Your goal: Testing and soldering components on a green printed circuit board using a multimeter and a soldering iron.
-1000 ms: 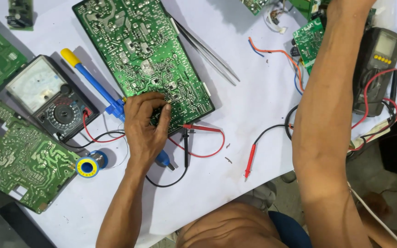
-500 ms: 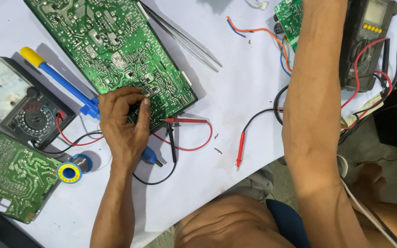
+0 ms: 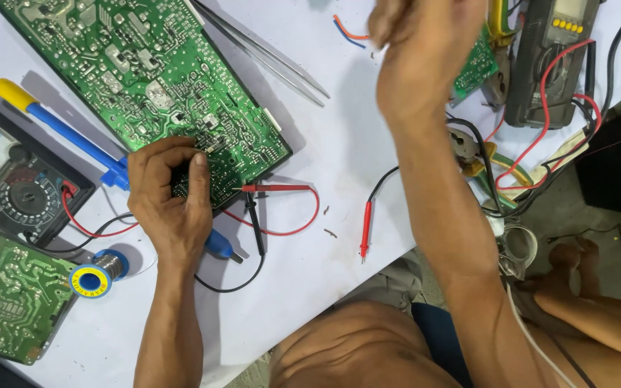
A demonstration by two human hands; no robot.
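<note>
My left hand (image 3: 170, 197) rests curled on the near corner of a large green circuit board (image 3: 138, 79), fingers on its face and thumb pressed along the edge. A red probe (image 3: 274, 188) and a black probe (image 3: 253, 223) lie just right of that hand. My right hand (image 3: 418, 50) is raised and blurred above the white table, next to a small green board (image 3: 477, 68). Its fingers look curled, and whether they hold anything is unclear.
Long tweezers (image 3: 267, 54) lie beside the big board. A blue desoldering pump (image 3: 66, 136), an analog meter (image 3: 8, 179), a solder spool (image 3: 95, 276) and another green board (image 3: 8, 302) sit at left. A digital meter (image 3: 548, 57), tangled leads, yellow-handled pliers (image 3: 483, 162) and a loose red probe (image 3: 364, 230) lie at right.
My right arm has drawn back from the far side, bringing the hand into view above the table. My left hand stays on the board's corner. The view has shifted left and nearer.
</note>
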